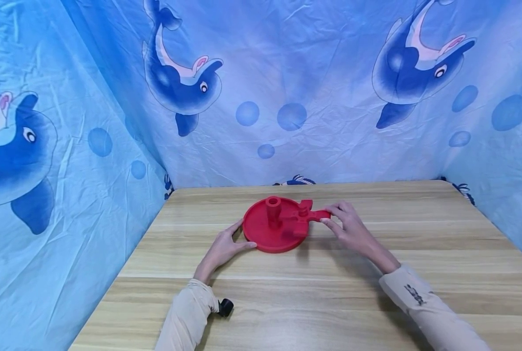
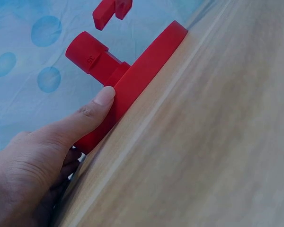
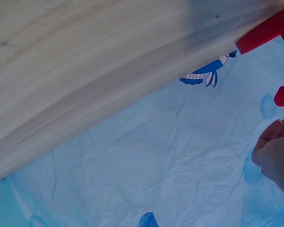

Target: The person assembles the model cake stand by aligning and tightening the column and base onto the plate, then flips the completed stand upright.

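A round red base [image 1: 261, 239] with a low rim lies on the table, and a hollow post [image 1: 273, 210] rises from its middle. My left hand [image 1: 222, 251] holds the base's near-left edge; in the left wrist view the thumb [image 2: 97, 106] presses on the rim while the other fingers are mostly hidden behind. My right hand [image 1: 349, 229] pinches the narrow end of a red forked piece [image 1: 315, 215]. Its broad end overlaps the base's right side in the head view, and the left wrist view shows the prongs raised above the base, apart from the post.
The wooden table [image 1: 287, 302] runs back to a blue curtain [image 1: 261, 161] printed with dolphins, which also hangs along both sides. A small black device [image 1: 226, 307] sits at the left sleeve's cuff.
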Demonstrator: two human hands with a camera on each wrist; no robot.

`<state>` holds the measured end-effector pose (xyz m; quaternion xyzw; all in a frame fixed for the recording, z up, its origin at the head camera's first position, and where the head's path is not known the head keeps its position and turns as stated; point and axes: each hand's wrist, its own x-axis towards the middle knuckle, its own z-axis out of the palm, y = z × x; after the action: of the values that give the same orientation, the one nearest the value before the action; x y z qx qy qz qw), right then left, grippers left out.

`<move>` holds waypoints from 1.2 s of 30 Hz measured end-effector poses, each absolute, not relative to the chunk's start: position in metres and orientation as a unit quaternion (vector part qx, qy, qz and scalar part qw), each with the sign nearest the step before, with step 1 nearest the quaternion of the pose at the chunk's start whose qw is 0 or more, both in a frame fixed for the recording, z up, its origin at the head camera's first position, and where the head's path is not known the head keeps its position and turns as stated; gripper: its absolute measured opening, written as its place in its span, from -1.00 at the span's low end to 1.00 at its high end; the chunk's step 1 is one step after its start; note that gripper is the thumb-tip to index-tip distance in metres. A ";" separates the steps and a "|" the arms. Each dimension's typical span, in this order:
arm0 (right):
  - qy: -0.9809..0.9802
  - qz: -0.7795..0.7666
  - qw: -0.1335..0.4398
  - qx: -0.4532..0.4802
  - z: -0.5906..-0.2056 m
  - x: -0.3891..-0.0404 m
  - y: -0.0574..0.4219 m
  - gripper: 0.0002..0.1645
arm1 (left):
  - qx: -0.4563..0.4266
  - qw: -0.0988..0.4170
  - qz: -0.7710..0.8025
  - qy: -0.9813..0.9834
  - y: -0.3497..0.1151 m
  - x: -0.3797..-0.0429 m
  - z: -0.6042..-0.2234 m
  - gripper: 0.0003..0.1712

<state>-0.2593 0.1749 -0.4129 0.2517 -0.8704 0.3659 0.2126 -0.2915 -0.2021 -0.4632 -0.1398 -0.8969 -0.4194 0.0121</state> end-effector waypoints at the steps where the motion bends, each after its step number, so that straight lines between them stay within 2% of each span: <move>1: -0.870 0.367 0.211 0.253 -0.412 -0.260 0.174 -0.61 | -0.141 0.012 -0.419 -0.897 -0.202 -0.292 -0.463 0.15; 22: -0.873 0.401 0.098 0.259 -0.378 -0.272 0.144 -0.71 | -0.147 0.009 -0.416 -0.897 -0.202 -0.292 -0.463 0.14; 36: -0.803 0.562 -0.138 0.145 -0.360 -0.287 0.132 -0.47 | -0.144 0.004 -0.424 -0.894 -0.204 -0.291 -0.461 0.14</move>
<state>-0.2874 0.1322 -0.3598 0.1448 -0.8027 0.5620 -0.1377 -0.2907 -0.2040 -0.4609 -0.1444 -0.8939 -0.4245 0.0043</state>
